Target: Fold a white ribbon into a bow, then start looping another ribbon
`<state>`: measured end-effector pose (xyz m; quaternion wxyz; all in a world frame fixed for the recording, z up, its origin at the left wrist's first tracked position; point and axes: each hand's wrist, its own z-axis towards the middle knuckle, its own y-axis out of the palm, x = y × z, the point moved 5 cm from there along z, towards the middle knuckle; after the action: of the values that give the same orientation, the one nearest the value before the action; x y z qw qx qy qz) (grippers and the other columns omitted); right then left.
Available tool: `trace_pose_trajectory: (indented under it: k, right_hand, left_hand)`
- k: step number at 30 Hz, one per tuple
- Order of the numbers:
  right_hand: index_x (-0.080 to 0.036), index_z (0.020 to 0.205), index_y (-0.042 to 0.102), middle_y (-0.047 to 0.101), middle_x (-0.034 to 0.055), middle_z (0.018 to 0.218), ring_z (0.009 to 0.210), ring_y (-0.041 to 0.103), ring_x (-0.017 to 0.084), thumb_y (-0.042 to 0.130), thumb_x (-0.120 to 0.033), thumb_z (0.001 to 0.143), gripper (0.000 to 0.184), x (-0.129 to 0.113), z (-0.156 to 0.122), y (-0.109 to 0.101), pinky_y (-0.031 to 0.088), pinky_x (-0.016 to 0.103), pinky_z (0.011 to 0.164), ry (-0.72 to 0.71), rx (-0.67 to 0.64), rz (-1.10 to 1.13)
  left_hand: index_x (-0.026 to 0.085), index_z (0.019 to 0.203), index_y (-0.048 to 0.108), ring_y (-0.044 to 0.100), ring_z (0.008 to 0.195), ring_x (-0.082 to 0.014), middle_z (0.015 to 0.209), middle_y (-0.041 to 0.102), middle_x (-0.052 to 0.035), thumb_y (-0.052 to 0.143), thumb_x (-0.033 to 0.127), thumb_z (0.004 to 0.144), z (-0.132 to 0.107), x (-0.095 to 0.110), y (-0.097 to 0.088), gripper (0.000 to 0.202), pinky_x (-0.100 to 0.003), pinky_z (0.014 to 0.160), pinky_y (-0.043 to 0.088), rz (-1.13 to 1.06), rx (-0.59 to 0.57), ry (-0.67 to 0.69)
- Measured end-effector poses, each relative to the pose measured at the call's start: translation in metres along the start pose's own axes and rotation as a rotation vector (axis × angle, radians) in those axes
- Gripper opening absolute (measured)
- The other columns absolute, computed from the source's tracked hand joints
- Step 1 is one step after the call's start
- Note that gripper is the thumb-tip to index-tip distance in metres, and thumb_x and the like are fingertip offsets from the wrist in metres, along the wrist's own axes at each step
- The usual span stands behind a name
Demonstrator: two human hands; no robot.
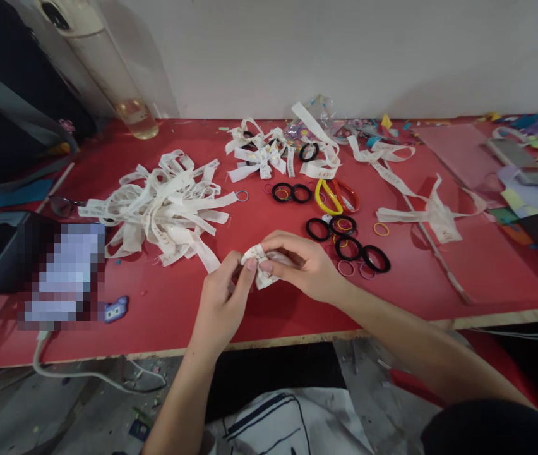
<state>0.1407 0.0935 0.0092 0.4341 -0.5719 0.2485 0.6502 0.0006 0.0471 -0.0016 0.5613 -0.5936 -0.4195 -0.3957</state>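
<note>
Both hands meet over the front middle of the red table [165, 309]. My left hand [224, 294] pinches a folded piece of white ribbon [260, 268] from the left. My right hand [300, 265] is curled over the same ribbon piece from the right, fingers closed on it. A heap of cut white ribbon strips [169, 205] lies just left of my hands. Several black hair ties [361, 253] and thin coloured elastic rings [381, 229] lie to the right of them.
Finished white ribbon bows [262, 151] sit at the back centre, yellow and red scissors [335, 196] behind the hair ties. More ribbon strips [432, 212] trail right. A bottle [127, 88] stands back left, a phone [63, 268] front left, coloured paper scraps [529, 189] at far right.
</note>
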Motion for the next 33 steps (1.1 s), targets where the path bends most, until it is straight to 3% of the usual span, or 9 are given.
trace_pose_trajectory:
  k: [33]
  right_hand:
    - [-0.019,0.102,0.064,0.061,0.0046,0.096,0.085,0.058,0.014,0.062,-0.025,0.088,0.016,0.0023,-0.0004,0.0009,0.048,0.026,0.072,0.007,-0.012,0.056]
  left_hand:
    - [0.019,0.071,0.041,0.034,0.053,-0.0074,0.061,0.038,0.0058,0.044,0.041,0.095,0.0007,-0.0002,0.0008,0.033,-0.02,0.05,0.028,0.002,-0.007,-0.005]
